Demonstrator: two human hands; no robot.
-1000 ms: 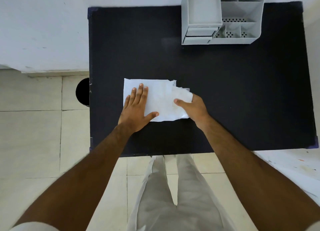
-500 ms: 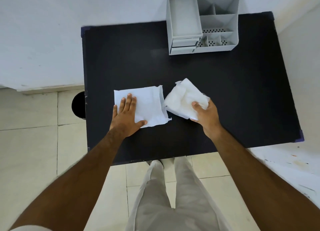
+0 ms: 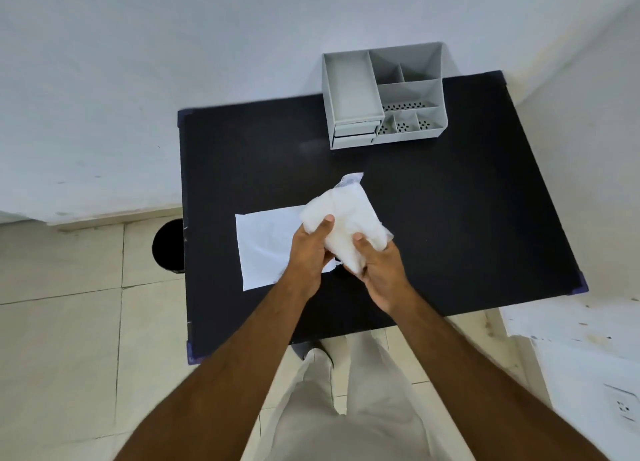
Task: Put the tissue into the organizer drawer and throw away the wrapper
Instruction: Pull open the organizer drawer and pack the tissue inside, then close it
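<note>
Nearest the camera, pale trousers (image 3: 349, 408) hang below the near edge of the black table (image 3: 467, 218), and both bare forearms reach up over that edge. The left hand (image 3: 308, 253) and right hand (image 3: 381, 270) are both closed around the tissue (image 3: 343, 225), a white wad lifted above the middle of the table, the left thumb pressed on its upper face and the right thumb on its lower part (a thin clear flap sticks out at its far tip). Just to the left, the flat white wrapper (image 3: 266, 249) lies on the table toward the left edge, partly hidden by the left hand. Off the left edge, a round black bin (image 3: 169, 246) stands on the tiled floor. At the far edge, right of centre, sits the grey organizer (image 3: 384, 97), its two small drawers (image 3: 355, 133) shut.
</note>
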